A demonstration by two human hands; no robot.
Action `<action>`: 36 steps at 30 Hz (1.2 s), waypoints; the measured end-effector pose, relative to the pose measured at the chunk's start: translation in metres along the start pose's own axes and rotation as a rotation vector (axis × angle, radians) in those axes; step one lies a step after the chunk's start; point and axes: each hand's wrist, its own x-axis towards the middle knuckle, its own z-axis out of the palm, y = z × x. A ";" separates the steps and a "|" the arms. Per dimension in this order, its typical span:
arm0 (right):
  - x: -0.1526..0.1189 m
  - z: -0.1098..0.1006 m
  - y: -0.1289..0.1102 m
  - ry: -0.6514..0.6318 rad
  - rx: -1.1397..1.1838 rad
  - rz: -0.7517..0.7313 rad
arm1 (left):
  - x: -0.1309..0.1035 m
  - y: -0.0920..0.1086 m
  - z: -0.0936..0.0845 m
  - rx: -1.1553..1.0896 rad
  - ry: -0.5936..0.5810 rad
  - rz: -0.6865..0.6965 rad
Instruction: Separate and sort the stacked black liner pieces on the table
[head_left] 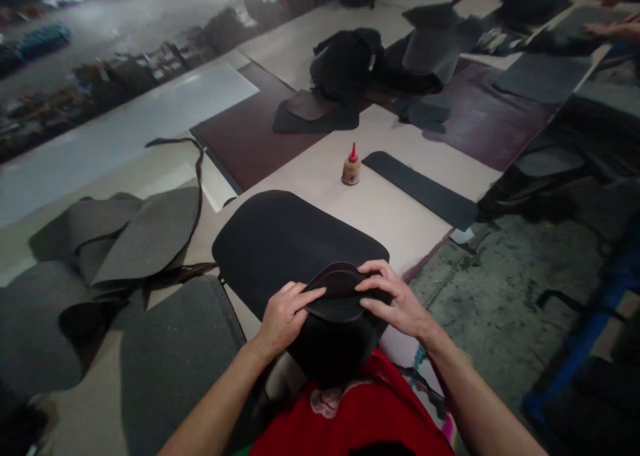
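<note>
A large black sheet panel (295, 236) with rounded corners lies on the table's front edge and hangs down toward my lap. Above its near part is a smaller curved dark piece (340, 279) with a gap between its layers. My left hand (287, 313) grips the left end of this curved piece, its index finger stretched along it. At the right end, my right hand (393, 296) has its fingers on the upper layer and its thumb by the lower one. Beyond the panel stands a small glue bottle (351, 169) with a red nozzle.
A long black strip (420, 189) lies right of the bottle. Grey cut sheets (150, 236) are heaped at the left. Farther back sit a black bag-like bundle (345, 63) and more sheets. Another person's hand (607, 29) shows at the far right. A blue frame (580, 343) stands at right.
</note>
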 end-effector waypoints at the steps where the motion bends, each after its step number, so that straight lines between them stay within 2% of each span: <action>1: -0.003 -0.004 -0.002 -0.068 0.007 0.007 | 0.001 0.001 -0.001 -0.008 -0.006 -0.018; 4: -0.008 -0.010 -0.002 -0.192 -0.001 0.019 | 0.004 0.005 -0.003 -0.027 -0.022 -0.049; 10: -0.003 -0.008 0.005 -0.218 -0.046 -0.007 | 0.004 0.006 -0.003 -0.044 -0.021 -0.050; 16: 0.004 -0.013 0.005 -0.346 0.014 0.012 | 0.003 0.005 -0.001 -0.048 -0.020 -0.037; 27: 0.009 -0.015 0.002 -0.366 0.054 0.042 | 0.002 0.005 -0.001 -0.037 -0.022 -0.038; 30: 0.008 -0.011 -0.001 -0.315 0.021 0.005 | 0.002 0.005 -0.001 -0.036 -0.016 -0.036; 36: 0.010 0.018 -0.002 0.017 -0.138 0.009 | -0.002 0.002 0.002 -0.043 0.032 0.020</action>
